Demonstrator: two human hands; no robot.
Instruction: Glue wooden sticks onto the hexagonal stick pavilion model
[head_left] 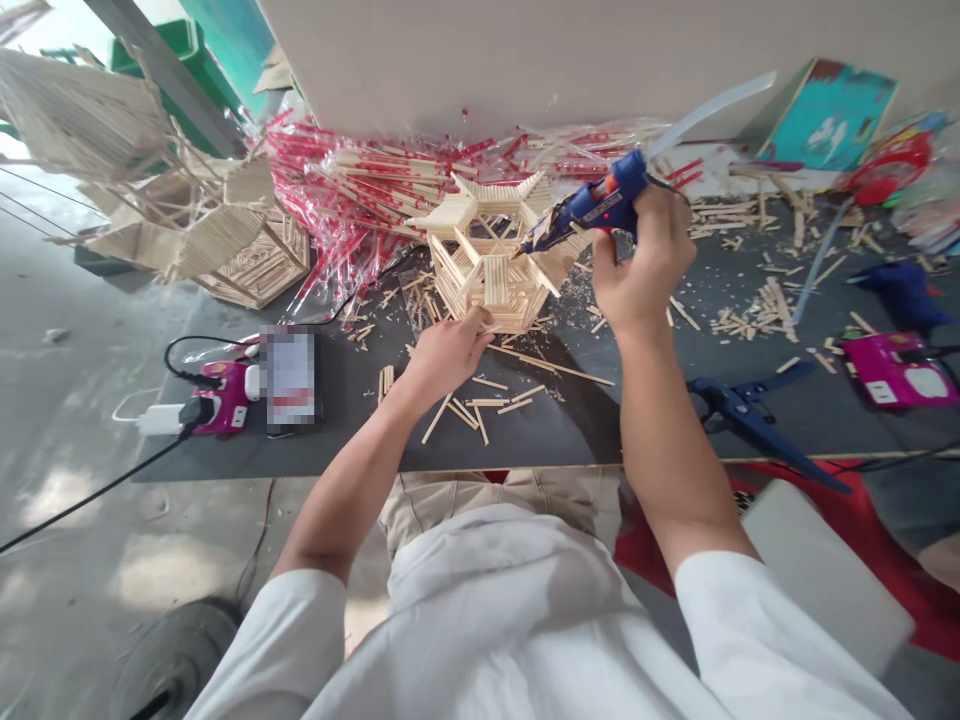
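Observation:
A hexagonal frame built of pale wooden sticks (491, 255) stands on the dark board (555, 425). My left hand (446, 350) grips its near lower edge, fingers curled against the sticks. My right hand (645, 265) is closed round a blue glue gun (596, 205), whose nozzle points down-left onto the frame's right side. A pale glue stick juts from the back of the gun toward the upper right.
Loose sticks (480, 400) lie before the frame. Red-and-clear packets of sticks (352, 190) pile behind it. Finished stick panels (187, 225) sit at left. Blue cutters (750, 415), a pink box (900, 370), a second blue gun (904, 295) at right; a pink charger (225, 395) and phone (291, 378) at left.

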